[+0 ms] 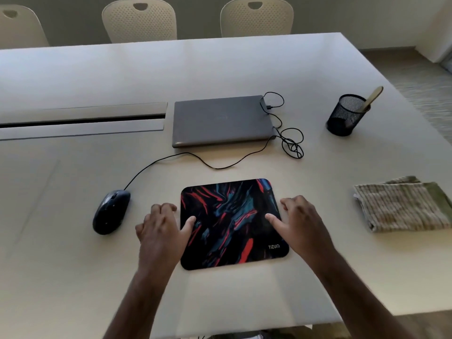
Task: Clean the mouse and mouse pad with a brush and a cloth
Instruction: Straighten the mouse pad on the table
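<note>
A black mouse pad (232, 223) with red and blue streaks lies flat near the table's front edge. My left hand (162, 228) rests at its left edge, thumb on the pad, fingers on the table. My right hand (300, 221) rests at its right edge, thumb on the pad. Both hands have spread fingers and hold nothing. The black wired mouse (111, 211) sits on the table left of the pad. A folded striped cloth (401, 204) lies at the right. The brush's pale handle (371, 97) sticks out of a black mesh cup (343, 116) at the back right.
A closed grey laptop (221, 119) lies behind the pad, with the mouse cable (288, 140) looped at its right. A cable slot (80, 119) runs across the white table (73, 265) at the left. Chairs (139, 20) stand behind the far edge.
</note>
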